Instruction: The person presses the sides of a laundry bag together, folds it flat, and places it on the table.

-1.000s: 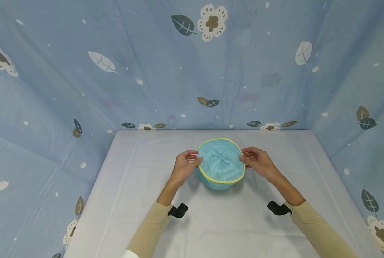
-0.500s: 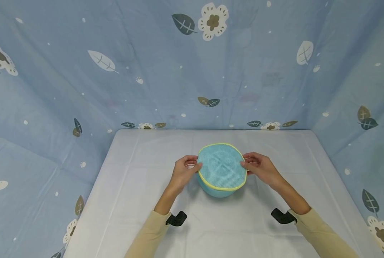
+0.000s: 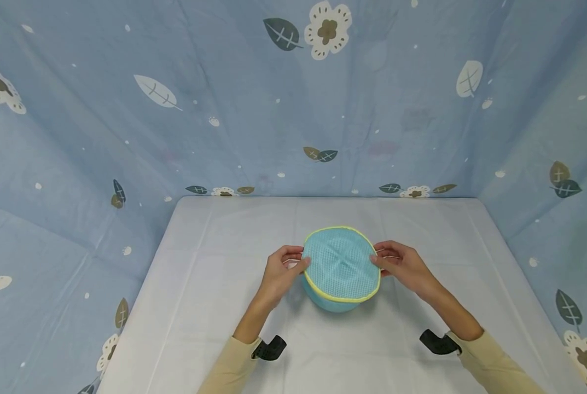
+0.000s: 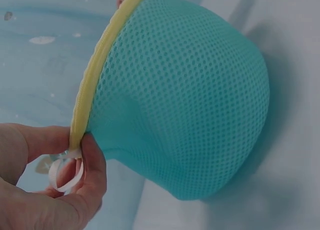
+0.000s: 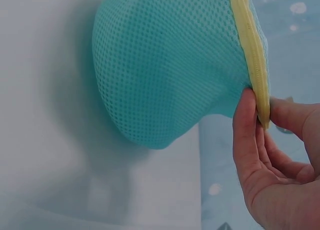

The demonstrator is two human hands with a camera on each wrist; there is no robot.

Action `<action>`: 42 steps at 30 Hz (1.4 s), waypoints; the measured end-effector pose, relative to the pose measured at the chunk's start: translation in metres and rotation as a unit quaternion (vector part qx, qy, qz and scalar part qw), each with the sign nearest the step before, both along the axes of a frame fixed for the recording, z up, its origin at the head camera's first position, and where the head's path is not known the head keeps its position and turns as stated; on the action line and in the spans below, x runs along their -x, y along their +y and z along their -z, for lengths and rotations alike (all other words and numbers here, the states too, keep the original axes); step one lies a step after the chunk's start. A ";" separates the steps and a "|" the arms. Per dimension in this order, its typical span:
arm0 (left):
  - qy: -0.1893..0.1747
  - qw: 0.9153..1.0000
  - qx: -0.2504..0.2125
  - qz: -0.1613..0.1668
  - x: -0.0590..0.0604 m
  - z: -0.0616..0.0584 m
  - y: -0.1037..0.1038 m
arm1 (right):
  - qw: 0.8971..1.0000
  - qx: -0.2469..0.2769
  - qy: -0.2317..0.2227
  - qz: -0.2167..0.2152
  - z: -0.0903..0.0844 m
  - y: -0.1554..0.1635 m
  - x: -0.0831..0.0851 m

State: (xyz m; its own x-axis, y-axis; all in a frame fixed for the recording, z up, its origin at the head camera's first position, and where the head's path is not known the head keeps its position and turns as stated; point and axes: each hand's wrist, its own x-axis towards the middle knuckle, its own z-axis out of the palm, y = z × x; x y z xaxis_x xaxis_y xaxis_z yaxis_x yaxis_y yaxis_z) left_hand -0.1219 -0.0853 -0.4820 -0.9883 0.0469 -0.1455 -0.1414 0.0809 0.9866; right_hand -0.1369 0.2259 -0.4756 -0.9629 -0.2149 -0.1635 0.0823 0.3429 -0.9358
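A turquoise mesh laundry bag (image 3: 341,265) with a yellow zipper edge is near the middle of the table, its round flat top facing up and a rounded body below. My left hand (image 3: 280,273) pinches the left side of its rim between thumb and fingers. In the left wrist view a white loop (image 4: 67,175) hangs from the end of the yellow zipper edge (image 4: 90,97), among the fingers. On the opposite side my right hand (image 3: 405,268) pinches the rim, thumb on top. The right wrist view shows the zipper teeth between thumb and fingers.
A white cloth covers the table (image 3: 224,230). Blue fabric (image 3: 234,109) printed with leaves and flowers hangs behind it and along both sides. Black camera mounts (image 3: 269,348) sit on both wrists, at the sleeve cuffs.
Both hands and the laundry bag have shifted steadily toward the front of the table. The grip on the two sides of the rim looks the same.
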 end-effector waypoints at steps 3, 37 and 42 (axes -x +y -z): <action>0.003 1.000 0.003 0.003 -0.003 0.001 -0.001 | 1.000 0.006 -0.003 0.001 0.002 -0.001 -0.001; 0.006 1.000 0.021 0.004 -0.006 0.017 0.000 | 1.000 0.022 -0.012 -0.013 0.033 -0.003 -0.003; 0.004 1.000 0.019 0.003 -0.005 0.029 0.000 | 1.000 0.022 -0.015 -0.016 0.037 -0.003 -0.003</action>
